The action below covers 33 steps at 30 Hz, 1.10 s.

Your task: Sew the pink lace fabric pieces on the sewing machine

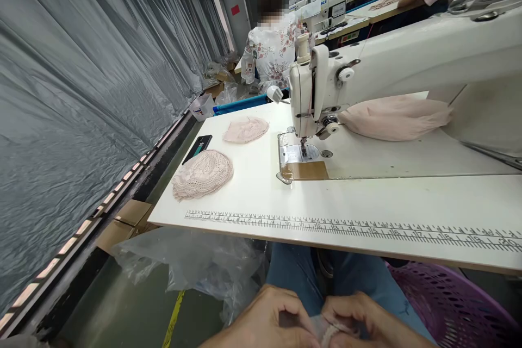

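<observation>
Low in my lap, below the table edge, my left hand (271, 318) and my right hand (362, 321) meet on a small pale pink lace piece (328, 331), both pinching it between the fingers. Most of the piece is hidden by my fingers and the frame's bottom edge. On the white table (244, 201) a white sewing machine (322, 87) stands with its needle over the metal plate (299, 155). Two stacks of pink lace pieces lie left of it, one near (203, 174) and one farther (246, 130).
A black phone (197, 148) lies by the table's left edge. Bunched pink fabric (395, 117) sits under the machine arm. A purple basket (452, 304) is at my right, clear plastic bags (196, 266) and cardboard boxes (126, 217) on the floor left. A person sits ahead, back turned.
</observation>
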### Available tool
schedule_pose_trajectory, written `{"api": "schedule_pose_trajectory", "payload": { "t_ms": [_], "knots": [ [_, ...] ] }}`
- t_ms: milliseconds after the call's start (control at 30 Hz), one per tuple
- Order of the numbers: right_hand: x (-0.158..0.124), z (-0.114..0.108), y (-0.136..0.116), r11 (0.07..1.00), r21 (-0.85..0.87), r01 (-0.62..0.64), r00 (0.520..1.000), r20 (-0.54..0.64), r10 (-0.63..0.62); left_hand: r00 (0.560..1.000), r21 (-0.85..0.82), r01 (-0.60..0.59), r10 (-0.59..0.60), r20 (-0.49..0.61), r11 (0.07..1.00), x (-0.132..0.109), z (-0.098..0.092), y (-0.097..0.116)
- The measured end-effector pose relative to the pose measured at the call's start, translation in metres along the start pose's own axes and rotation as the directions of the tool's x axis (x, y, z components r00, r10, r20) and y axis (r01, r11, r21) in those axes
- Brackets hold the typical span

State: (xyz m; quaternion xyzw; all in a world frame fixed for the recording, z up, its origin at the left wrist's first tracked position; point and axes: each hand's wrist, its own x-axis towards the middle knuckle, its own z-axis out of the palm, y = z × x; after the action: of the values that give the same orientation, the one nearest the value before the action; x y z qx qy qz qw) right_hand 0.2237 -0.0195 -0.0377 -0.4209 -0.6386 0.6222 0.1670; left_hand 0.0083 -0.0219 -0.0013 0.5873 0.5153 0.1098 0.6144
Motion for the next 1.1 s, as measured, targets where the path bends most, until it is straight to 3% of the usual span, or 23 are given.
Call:
{"api": "schedule_pose_trajectory", "payload": {
  "t_ms": [200,500,667,833,967,1100],
  "knots": [
    [0.000,-0.001,-0.001,0.996,0.071,0.051,0.997,-0.060,-0.047,0.997,0.002,0.079,-0.079,-0.008,0.997,-0.002,-0.003,0.000],
    [-0.005,-0.013,0.006,0.998,0.042,-0.050,0.999,-0.010,0.050,0.992,0.016,0.076,-0.077,0.102,0.997,-0.007,-0.007,0.004],
    [-0.009,-0.012,0.012,0.996,0.061,-0.060,0.995,0.088,0.055,0.990,-0.023,0.053,-0.049,0.133,0.998,-0.007,-0.005,0.003],
    [-0.009,-0.010,0.005,0.996,0.062,-0.063,0.997,0.044,0.060,0.988,-0.069,0.060,-0.050,0.146,0.996,-0.011,-0.007,0.007],
    [-0.009,-0.010,-0.001,0.993,0.089,-0.073,0.995,0.076,0.066,0.977,-0.179,0.102,-0.064,0.203,0.979,-0.012,-0.008,0.004],
    [-0.011,-0.012,0.000,0.995,0.077,-0.063,0.997,0.059,0.059,0.976,-0.099,0.115,-0.094,0.198,0.988,-0.008,-0.005,-0.005]
  ]
}}
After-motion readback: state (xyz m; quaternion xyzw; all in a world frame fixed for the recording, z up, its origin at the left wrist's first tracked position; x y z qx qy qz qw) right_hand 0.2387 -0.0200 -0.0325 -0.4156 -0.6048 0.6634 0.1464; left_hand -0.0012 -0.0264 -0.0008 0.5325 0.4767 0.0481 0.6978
